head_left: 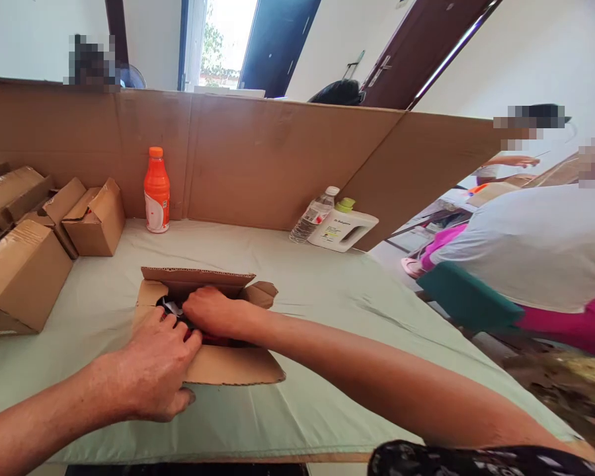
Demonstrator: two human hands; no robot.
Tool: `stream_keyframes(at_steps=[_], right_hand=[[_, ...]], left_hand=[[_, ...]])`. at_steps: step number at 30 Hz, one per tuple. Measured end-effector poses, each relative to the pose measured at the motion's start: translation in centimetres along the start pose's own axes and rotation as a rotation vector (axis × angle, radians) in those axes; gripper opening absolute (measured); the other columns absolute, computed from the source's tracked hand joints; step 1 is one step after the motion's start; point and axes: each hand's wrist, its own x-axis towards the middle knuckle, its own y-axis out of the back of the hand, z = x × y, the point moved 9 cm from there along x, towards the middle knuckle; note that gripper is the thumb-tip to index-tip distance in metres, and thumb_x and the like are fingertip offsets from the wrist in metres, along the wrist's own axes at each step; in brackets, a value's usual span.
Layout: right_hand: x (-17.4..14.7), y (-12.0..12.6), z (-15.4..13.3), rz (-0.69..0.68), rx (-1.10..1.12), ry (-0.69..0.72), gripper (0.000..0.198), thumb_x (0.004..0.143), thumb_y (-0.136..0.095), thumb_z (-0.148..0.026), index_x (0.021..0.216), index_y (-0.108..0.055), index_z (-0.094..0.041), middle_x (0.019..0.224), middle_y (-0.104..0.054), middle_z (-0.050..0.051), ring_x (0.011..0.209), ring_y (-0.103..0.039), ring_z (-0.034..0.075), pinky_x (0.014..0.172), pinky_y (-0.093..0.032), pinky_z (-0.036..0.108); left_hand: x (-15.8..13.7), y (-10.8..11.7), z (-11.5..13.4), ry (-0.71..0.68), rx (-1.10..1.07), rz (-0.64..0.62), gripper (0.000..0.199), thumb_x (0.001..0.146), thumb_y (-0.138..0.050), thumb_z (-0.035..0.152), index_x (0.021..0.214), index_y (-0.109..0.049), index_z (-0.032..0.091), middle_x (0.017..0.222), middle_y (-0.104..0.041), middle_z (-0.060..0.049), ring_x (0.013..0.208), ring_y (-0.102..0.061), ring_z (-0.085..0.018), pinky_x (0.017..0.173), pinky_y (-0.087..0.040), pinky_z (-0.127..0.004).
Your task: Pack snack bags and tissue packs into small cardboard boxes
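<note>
An open cardboard box (235,375) sits on the cloth-covered table in front of me, its flaps spread outward. My left hand (153,360) holds the box's near left edge, fingers bent over into the opening and thumb on the outside. Down inside the opening is my right hand (211,312), its fingers curled and their tips hidden. Beneath and beside the hands, dark, white and red contents (172,306) partly show, but I cannot make out what they are.
More cardboard boxes (24,271) stand at the left. An orange bottle (157,192), a clear bottle (313,215) and a white jug (343,229) stand along the cardboard partition (258,162). A seated person (530,244) is beyond the table's right edge.
</note>
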Motion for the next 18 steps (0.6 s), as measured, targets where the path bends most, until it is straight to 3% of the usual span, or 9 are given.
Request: stream_keyframes(at_steps=[5, 11, 13, 15, 18], right_hand=[[-0.2, -1.0, 0.1, -0.086, 0.175, 0.123, 0.037, 0.096, -0.057, -0.022, 0.131, -0.065, -0.015, 0.115, -0.077, 0.013, 0.098, -0.075, 0.028, 0.077, -0.056, 0.033], [0.9, -1.4, 0.1, -0.11, 0.272, 0.136, 0.031, 0.093, -0.056, -0.014, 0.12, -0.07, -0.014, 0.111, -0.077, 0.016, 0.097, -0.074, 0.029, 0.078, -0.055, 0.035], [0.5, -1.5, 0.1, -0.107, 0.288, 0.14, 0.033, 0.094, -0.055, -0.015, 0.124, -0.07, -0.016, 0.109, -0.078, 0.014, 0.093, -0.075, 0.028, 0.075, -0.055, 0.034], [-1.1, -1.0, 0.6, -0.018, 0.348, 0.145, 0.037, 0.094, -0.055, -0.016, 0.129, -0.067, -0.018, 0.116, -0.077, 0.013, 0.098, -0.074, 0.028, 0.08, -0.056, 0.036], [-5.7, 1.2, 3.0, 0.369, 0.548, 0.089, 0.039, 0.096, -0.053, -0.018, 0.132, -0.066, -0.019, 0.129, -0.072, 0.01, 0.115, -0.069, 0.025, 0.097, -0.054, 0.038]], left_hand=[[-0.2, -0.3, -0.1, -0.04, -0.023, 0.078, 0.052, 0.075, -0.075, 0.039, 0.116, -0.067, 0.009, 0.112, -0.071, -0.02, 0.107, -0.064, -0.04, 0.1, -0.046, -0.057], [-0.2, -0.2, -0.3, -0.048, 0.001, 0.142, 0.041, 0.075, -0.074, 0.029, 0.11, -0.069, 0.008, 0.104, -0.072, -0.019, 0.101, -0.067, -0.038, 0.101, -0.048, -0.059], [-1.0, 0.4, -0.6, -0.059, -0.007, 0.192, 0.039, 0.073, -0.074, 0.024, 0.109, -0.069, 0.01, 0.109, -0.072, -0.018, 0.11, -0.065, -0.039, 0.106, -0.045, -0.059], [-2.7, 1.4, -1.0, -0.077, -0.001, 0.303, 0.044, 0.073, -0.072, 0.02, 0.117, -0.066, 0.012, 0.127, -0.067, -0.02, 0.126, -0.057, -0.041, 0.111, -0.042, -0.061], [-6.1, 2.8, -2.2, -0.045, -0.017, 0.51, 0.05, 0.084, -0.065, 0.021, 0.134, -0.057, 0.02, 0.153, -0.048, -0.016, 0.145, -0.04, -0.037, 0.114, -0.041, -0.059]])
